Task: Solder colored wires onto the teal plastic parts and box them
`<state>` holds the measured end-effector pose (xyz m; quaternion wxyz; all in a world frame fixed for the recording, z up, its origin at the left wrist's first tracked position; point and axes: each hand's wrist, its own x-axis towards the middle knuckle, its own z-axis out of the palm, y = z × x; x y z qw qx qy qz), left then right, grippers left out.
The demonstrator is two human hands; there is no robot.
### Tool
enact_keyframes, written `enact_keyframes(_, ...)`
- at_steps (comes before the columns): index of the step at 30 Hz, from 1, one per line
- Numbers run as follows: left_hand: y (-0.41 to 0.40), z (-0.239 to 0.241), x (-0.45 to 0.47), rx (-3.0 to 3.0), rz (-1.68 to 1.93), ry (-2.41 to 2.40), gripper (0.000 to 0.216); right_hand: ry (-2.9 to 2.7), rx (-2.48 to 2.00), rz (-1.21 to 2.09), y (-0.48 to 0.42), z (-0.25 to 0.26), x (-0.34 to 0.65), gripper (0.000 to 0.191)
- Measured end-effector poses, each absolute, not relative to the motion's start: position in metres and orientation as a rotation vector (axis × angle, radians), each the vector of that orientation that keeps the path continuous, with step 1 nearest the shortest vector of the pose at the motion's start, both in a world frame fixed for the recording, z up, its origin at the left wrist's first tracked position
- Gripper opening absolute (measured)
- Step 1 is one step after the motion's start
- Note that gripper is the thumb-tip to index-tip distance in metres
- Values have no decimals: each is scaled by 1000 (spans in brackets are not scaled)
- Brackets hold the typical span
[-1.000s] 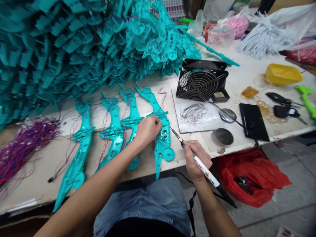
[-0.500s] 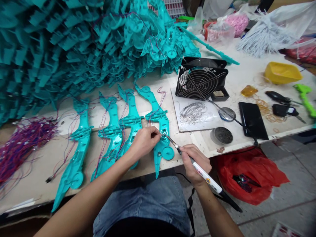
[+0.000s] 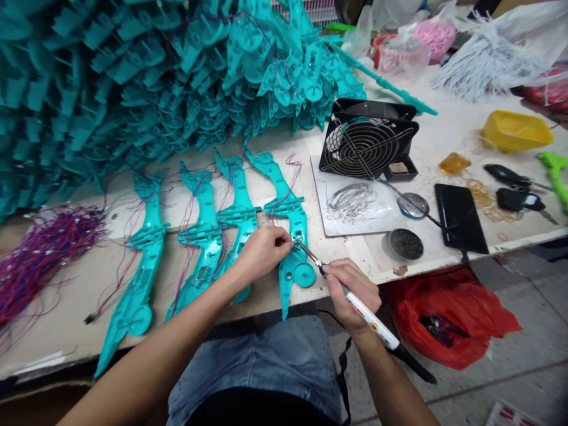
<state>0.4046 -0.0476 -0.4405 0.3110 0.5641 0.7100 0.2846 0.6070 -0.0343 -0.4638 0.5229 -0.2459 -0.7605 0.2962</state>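
My right hand (image 3: pixel 354 293) is wrapped round the white handle of a soldering iron (image 3: pixel 371 322). Its metal tip meets the middle of a teal plastic part (image 3: pixel 285 293), the rightmost in a row of several. My left hand (image 3: pixel 265 251) pinches at that same spot, close to the tip; whatever lies between thumb and fingers is too small to make out. Thin red and blue wires (image 3: pixel 290 183) trail over the part. Left of it lie other teal plastic parts (image 3: pixel 148 260), also with wires.
Behind the row rises a big heap of teal parts (image 3: pixel 146 89). At far left lies a bundle of wires (image 3: pixel 57 254). A black fan (image 3: pixel 361 142), coiled solder wire (image 3: pixel 350 201), a round tin (image 3: pixel 403 244) and a black phone-like slab (image 3: pixel 460 218) stand rightward. Below hangs a red bag (image 3: pixel 474 325).
The view has shifted slightly, so the table things sit a little further right. Both hands keep nearly the same pose, with the iron's tip still at the rightmost part.
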Motion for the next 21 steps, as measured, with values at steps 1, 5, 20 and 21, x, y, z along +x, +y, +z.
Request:
enact_keyframes(1,-48,-441,405,1490,754,1874,13,-1826,-581,705,-34,-464,607,23)
enact_keyframes(5,-47,-441,405,1481,757,1870,12,-1831,-577,691,-35,-464,607,23)
enact_keyframes(20,-47,-438,405,1477,754,1863,13,-1801,-606,718,-35,-466,609,22)
enact_keyframes(21,-47,-438,405,1477,752,1864,13,-1812,-598,718,-35,-466,609,22)
